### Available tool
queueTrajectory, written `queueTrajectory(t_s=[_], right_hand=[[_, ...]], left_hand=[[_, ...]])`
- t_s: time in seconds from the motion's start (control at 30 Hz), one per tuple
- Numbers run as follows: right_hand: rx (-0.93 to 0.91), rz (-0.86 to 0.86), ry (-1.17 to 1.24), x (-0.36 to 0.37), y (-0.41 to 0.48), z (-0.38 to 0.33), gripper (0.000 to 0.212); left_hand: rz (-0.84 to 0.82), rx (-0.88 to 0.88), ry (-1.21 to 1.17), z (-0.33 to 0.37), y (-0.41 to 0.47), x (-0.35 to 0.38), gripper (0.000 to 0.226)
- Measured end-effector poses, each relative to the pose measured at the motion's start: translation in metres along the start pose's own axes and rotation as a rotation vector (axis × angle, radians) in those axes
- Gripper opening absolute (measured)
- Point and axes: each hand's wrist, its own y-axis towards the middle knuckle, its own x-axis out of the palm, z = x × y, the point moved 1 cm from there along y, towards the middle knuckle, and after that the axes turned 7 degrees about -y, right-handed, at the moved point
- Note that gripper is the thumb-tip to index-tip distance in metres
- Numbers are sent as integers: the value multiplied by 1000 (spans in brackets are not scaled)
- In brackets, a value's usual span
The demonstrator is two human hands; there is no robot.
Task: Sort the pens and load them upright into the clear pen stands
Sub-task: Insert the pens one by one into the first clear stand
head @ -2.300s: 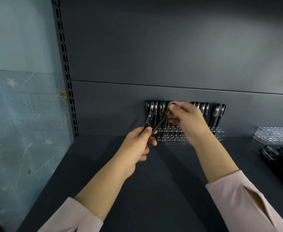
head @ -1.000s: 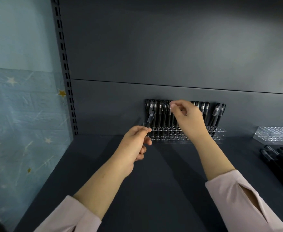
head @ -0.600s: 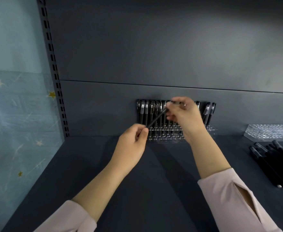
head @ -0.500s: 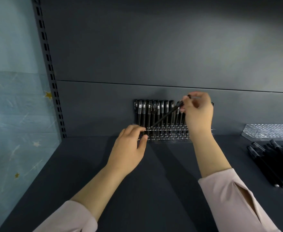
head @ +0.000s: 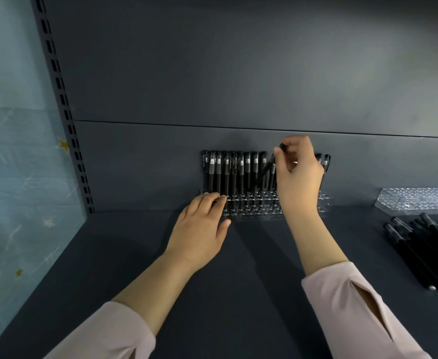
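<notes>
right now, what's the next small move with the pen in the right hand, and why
Probably swing the pen upright and press it down into its hole: the right hand pinches it tilted, lower tip at the clear stand, while the left hand rests on the stand's left end.

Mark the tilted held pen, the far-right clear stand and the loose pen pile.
tilted pen point(head: 263, 174), head view, mid-barrel.
clear stand point(head: 417, 200), head view, front wall.
loose pen pile point(head: 417, 252), head view, one barrel.
</notes>
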Motion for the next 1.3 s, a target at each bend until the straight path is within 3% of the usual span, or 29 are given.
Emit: queueTrajectory(t_s=[0.3,0.53,0.97,1.1,1.3], right_hand=[[-184,-45,-96,6,-3,-2,12],[-297,-329,-270,19,-7,6,41],[-95,-573,-284,18,-11,12,53],[-102,-564,-260,16,-13,10,58],[-55,-549,-247,-16,7,21,42]], left_hand=[[-6,7,-11,-2,0,2,56],[-4,7,-42,-1,-1,2,56],[-31,-21,-88,2,0,-2,57],[-59,-39,-112,5,-1,-4,57],[-18,-95,-163,25,6,-21,47]])
